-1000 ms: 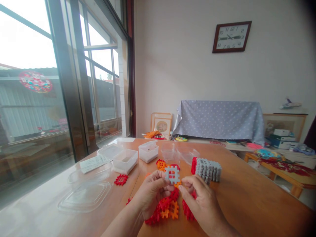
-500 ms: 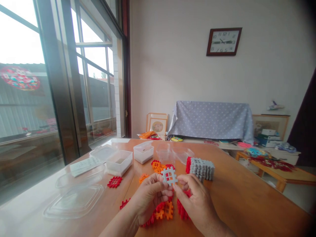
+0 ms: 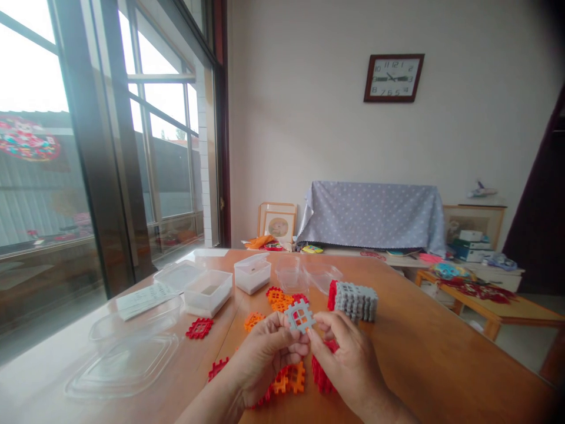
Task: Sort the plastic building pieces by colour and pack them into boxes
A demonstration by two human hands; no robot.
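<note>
Grey tile has been tilted; pinched by fingers of left hand and right hand; edges best gripped lightly

Daylight from L thru windows, sky blown out. Glare on L of desk, R darker. Wall dim. Grey piece legible; pic hazy, wide-angle stretch @ edges, dark top-R corner.

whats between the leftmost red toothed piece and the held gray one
In the head view, an orange toothed piece and part of the left hand lie between the red toothed piece and the gray toothed piece.
</note>
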